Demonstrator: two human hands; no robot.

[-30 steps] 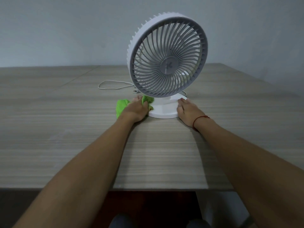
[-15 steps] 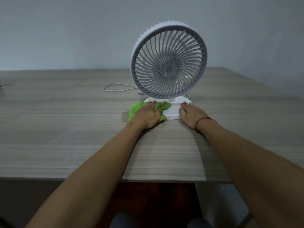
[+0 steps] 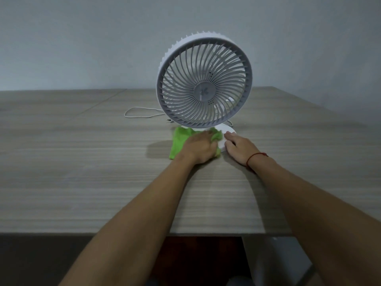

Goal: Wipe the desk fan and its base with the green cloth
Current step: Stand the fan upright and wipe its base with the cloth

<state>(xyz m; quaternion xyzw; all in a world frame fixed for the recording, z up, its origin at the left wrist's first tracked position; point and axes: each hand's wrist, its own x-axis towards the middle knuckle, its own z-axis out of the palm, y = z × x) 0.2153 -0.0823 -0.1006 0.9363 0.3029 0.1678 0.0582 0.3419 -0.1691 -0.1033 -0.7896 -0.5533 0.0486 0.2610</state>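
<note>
Right of frame centre, the light, tippy desk fan (image 3: pixel 204 83) was steadied by the flat, unclenched right hand (image 3: pixel 239 145) on its base (image 3: pixel 229 129) while the soft green cloth (image 3: pixel 181 141) was pressed under the left hand (image 3: pixel 199 149).

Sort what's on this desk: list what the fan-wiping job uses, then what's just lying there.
In use:
- desk fan
- fan base, steadied by the right hand
- green cloth, pressed down by the left hand

Lying about:
- white cord looped on the wooden desk behind the fan
</note>
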